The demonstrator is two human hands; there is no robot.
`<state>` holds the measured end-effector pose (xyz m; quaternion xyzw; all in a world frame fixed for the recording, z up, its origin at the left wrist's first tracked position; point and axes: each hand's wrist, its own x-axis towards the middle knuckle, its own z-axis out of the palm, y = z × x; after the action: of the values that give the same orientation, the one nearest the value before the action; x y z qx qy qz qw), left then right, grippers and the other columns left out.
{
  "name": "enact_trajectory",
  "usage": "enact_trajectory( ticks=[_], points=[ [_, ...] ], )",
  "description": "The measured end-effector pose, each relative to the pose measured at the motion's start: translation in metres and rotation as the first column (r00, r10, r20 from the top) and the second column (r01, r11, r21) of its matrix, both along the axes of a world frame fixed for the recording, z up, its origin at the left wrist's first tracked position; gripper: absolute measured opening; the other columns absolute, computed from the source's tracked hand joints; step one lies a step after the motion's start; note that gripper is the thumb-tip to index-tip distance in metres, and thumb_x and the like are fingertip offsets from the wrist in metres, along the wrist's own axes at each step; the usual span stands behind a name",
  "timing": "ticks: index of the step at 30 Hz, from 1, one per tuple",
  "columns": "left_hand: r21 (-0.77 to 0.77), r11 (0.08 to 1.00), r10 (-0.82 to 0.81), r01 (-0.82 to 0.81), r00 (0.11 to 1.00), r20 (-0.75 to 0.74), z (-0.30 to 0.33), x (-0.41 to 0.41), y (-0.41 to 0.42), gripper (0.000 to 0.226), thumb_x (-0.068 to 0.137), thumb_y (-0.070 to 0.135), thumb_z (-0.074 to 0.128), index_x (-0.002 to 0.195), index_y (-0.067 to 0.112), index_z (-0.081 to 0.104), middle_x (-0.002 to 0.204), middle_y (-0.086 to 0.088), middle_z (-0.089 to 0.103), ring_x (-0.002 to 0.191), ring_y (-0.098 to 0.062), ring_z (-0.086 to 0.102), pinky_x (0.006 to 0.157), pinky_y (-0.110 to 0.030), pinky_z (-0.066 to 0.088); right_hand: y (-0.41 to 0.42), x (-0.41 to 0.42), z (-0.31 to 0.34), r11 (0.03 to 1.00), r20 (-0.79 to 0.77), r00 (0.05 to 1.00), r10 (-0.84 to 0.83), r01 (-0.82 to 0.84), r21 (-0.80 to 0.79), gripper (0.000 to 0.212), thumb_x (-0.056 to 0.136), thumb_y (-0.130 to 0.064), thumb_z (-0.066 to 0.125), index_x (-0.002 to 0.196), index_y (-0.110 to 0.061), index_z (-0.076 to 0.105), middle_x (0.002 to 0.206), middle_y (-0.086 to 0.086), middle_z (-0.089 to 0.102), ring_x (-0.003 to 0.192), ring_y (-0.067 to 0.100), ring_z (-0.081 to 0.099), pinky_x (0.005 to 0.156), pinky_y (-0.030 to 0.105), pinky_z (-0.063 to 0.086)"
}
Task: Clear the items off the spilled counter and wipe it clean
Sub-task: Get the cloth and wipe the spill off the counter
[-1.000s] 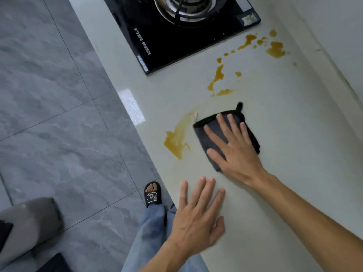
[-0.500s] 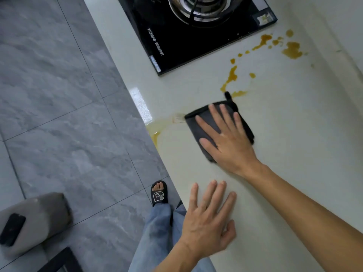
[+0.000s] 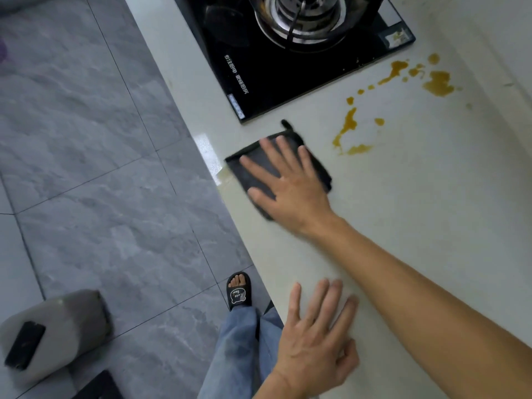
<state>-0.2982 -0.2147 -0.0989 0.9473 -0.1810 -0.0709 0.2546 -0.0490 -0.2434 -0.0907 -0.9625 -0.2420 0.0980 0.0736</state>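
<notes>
My right hand [image 3: 290, 188] lies flat with spread fingers on a dark grey cloth [image 3: 260, 165], pressing it onto the pale counter [image 3: 417, 203] close to the counter's left edge. A faint wet yellowish smear [image 3: 223, 178] shows at that edge beside the cloth. Orange-brown spill patches [image 3: 349, 123] trail from right of the cloth toward the back wall, with a bigger blot [image 3: 437, 83] near the wall. My left hand [image 3: 316, 338] rests palm-down on the counter nearer to me, fingers apart, holding nothing.
A black gas hob [image 3: 276, 73] with a steel burner [image 3: 299, 15] sits just behind the cloth. Grey tiled floor [image 3: 100, 168] lies left of the counter edge. A grey stool-like object [image 3: 54, 332] with a black item on it stands low left. My sandalled foot [image 3: 239, 289] is below.
My right hand has slid the cloth leftward over the large orange puddle to the counter edge; that puddle is now only a faint smear. My left hand stayed in place.
</notes>
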Motion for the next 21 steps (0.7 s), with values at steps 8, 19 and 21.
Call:
enact_trajectory(
  ticks=[8, 19, 21],
  points=[
    [0.036, 0.996, -0.076, 0.078, 0.996, -0.055, 0.012, 0.013, 0.009, 0.069, 0.076, 0.044, 0.066, 0.143, 0.029, 0.061, 0.157, -0.004, 0.052, 0.144, -0.027, 0.052, 0.113, -0.056, 0.036, -0.104, -0.059, -0.002, 0.996, 0.015, 0.997, -0.073, 0.074, -0.047, 0.064, 0.104, -0.058, 0.032, 0.163, -0.043, 0.012, 0.174, 0.000, -0.004, 0.161, 0.026, -0.007, 0.128, 0.056, 0.004],
    [0.146, 0.985, -0.099, 0.091, 0.994, 0.047, 0.011, 0.124, 0.021, 0.051, 0.095, 0.042, 0.057, 0.142, 0.019, 0.057, 0.159, -0.013, 0.045, 0.149, -0.040, 0.040, 0.118, -0.063, 0.029, -0.110, 0.022, -0.004, 0.872, 0.054, 0.873, -0.484, 0.487, -0.051, 0.065, 0.104, -0.062, 0.019, 0.164, -0.041, 0.008, 0.174, 0.007, -0.003, 0.160, 0.030, -0.007, 0.128, 0.057, -0.002],
    [0.169, 0.978, -0.130, 0.119, 0.990, 0.055, 0.006, 0.125, 0.022, 0.051, 0.100, 0.043, 0.051, 0.145, 0.020, 0.054, 0.162, -0.013, 0.042, 0.152, -0.040, 0.036, 0.120, -0.064, 0.026, -0.105, 0.011, -0.007, 0.921, 0.061, 0.922, -0.384, 0.387, -0.049, 0.065, 0.104, -0.063, 0.022, 0.164, -0.040, 0.009, 0.174, 0.006, -0.002, 0.160, 0.030, -0.006, 0.128, 0.056, -0.001]
  ],
)
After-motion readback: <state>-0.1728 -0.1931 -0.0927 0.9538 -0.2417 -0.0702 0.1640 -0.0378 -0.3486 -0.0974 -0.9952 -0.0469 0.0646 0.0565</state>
